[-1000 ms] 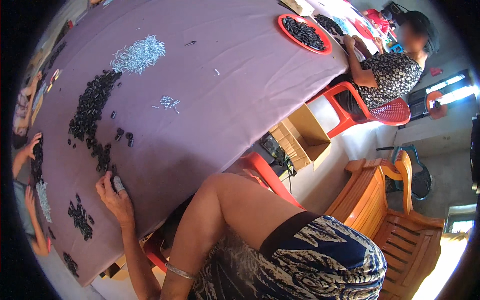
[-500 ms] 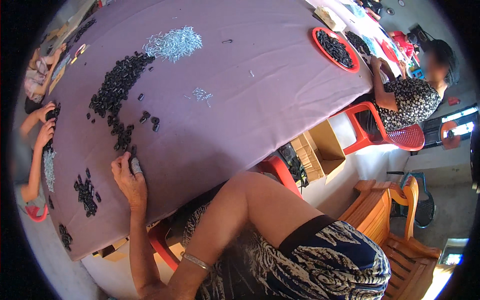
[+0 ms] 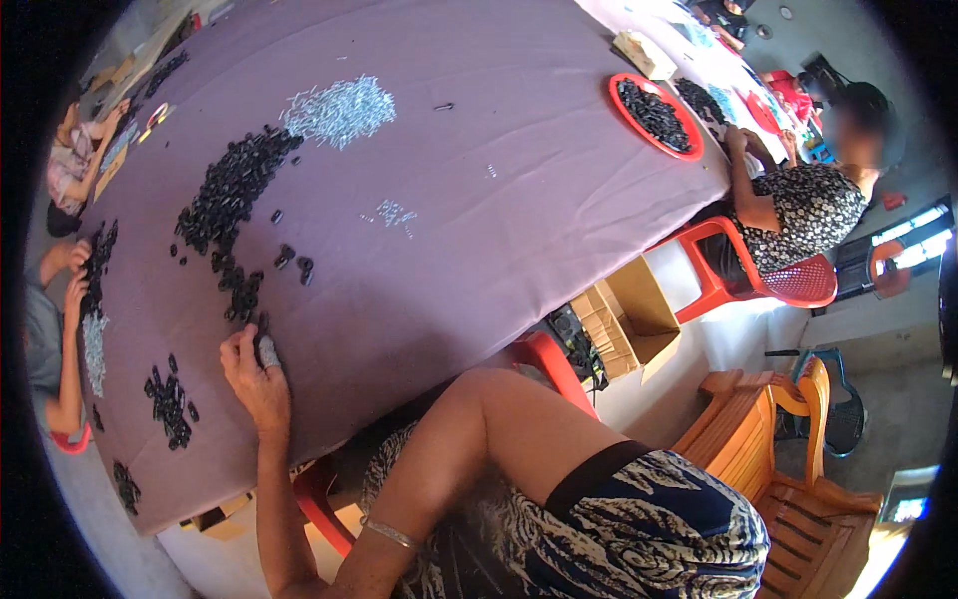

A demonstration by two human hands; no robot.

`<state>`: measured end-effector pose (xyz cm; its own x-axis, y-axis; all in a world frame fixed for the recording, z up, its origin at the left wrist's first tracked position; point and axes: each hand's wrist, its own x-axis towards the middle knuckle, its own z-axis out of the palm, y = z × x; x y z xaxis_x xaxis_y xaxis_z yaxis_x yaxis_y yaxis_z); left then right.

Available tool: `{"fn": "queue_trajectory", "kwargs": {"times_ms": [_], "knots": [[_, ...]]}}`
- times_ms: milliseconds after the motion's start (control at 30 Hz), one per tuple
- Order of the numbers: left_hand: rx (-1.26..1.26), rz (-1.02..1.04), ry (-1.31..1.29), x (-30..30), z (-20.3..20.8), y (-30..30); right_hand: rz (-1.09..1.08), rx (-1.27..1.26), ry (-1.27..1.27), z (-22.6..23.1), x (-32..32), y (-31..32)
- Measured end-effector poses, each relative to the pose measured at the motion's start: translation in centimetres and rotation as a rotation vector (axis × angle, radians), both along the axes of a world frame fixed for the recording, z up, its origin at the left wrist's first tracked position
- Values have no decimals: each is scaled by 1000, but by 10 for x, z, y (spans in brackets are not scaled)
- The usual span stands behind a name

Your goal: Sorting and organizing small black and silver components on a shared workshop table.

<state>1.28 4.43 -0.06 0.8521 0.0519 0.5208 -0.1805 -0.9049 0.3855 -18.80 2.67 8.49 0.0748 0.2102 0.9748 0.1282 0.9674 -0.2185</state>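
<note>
Left hand: I see the left hand (image 3: 257,379) at the near end of the black parts (image 3: 228,190), its fingers bent and close together; I cannot tell if they grip a piece.
Finger cover: one digit of this hand wears a grey cover (image 3: 267,351).
Right hand: it is out of my view; a bent arm with a silver bracelet (image 3: 391,535) goes to the lower edge.
Black parts: they lie in a long curved heap on the purple surface (image 3: 429,309), with few loose pieces to its right.
Small cluster: more black pieces (image 3: 172,411) lie left of the hand.
Silver pieces: a pile (image 3: 344,112) touches the far end of the heap.
Red plate: this plate (image 3: 694,153) holds black pieces, near a co-worker in a flowered top (image 3: 813,215).
</note>
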Motion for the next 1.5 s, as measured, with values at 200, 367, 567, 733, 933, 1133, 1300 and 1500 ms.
{"fn": "queue_trajectory", "kwargs": {"times_ms": [200, 367, 567, 733, 933, 1133, 1300, 1500], "knots": [[-6, 15, 6, -6, 4, 4, 10, -185, -14, 23, 16, -41], [19, 2, -4, -1, 2, 2, 21, -319, -2, 47, 22, -58], [0, 2, 0, -3, 2, 4, -1341, -224, -714, 78, 28, -92], [17, 22, -17, -2, 3, 0, -1280, -274, -655, 71, 23, -93], [-2, -5, 2, -1, 0, 5, -1186, -354, -538, 65, 10, -85], [5, 8, -3, 0, -3, 4, 276, -791, -27, 68, 38, -68], [5, -6, 16, 0, -4, 5, 121, -749, 16, 59, 39, -58], [19, 38, -4, -8, 2, 9, -64, -479, -268, -38, 20, 44]]}}
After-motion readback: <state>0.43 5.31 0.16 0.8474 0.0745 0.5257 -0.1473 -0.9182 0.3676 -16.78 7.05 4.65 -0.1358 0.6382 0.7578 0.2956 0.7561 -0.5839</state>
